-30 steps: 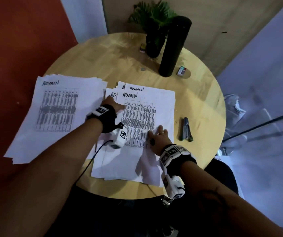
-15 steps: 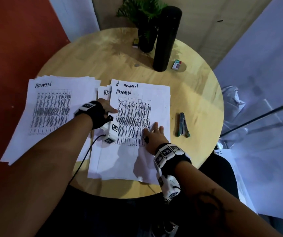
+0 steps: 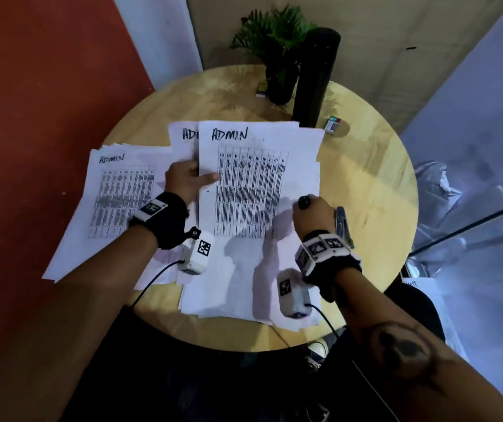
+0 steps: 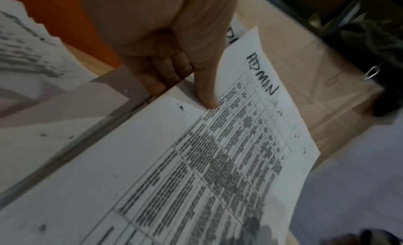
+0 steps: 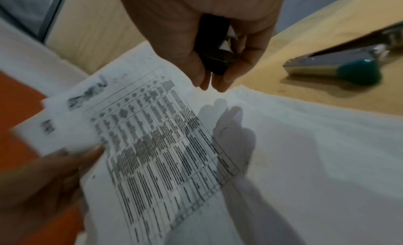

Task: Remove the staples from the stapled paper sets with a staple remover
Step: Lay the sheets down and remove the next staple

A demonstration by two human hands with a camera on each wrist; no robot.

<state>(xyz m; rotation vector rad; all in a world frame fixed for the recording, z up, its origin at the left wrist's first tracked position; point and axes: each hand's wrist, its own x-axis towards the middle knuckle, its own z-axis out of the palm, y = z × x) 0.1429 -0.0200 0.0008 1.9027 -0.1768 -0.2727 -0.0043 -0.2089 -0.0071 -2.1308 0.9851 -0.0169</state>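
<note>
My left hand (image 3: 201,175) pinches the left edge of the top paper set (image 3: 259,184), headed "ADMIN", and holds it raised off the pile (image 3: 238,293) below. In the left wrist view the thumb (image 4: 207,97) lies on top of the paper set (image 4: 218,162) with the fingers curled underneath. My right hand (image 3: 308,205) hovers over the set's right edge, curled round a small black staple remover (image 3: 303,202). The right wrist view shows the staple remover (image 5: 216,59) tucked in the palm of my right hand (image 5: 213,79), above the paper set (image 5: 163,153). I can make out no staple.
A second stack of sheets (image 3: 116,193) lies at the left of the round wooden table (image 3: 375,184). A metal stapler (image 3: 343,223) lies just right of my right hand. At the back stand a tall black cylinder (image 3: 317,77), a potted plant (image 3: 277,56) and a small box (image 3: 333,124).
My left hand has lifted the top set by its left edge, where it lay flat before. My right hand has come off the sheet and risen, still holding the black tool.
</note>
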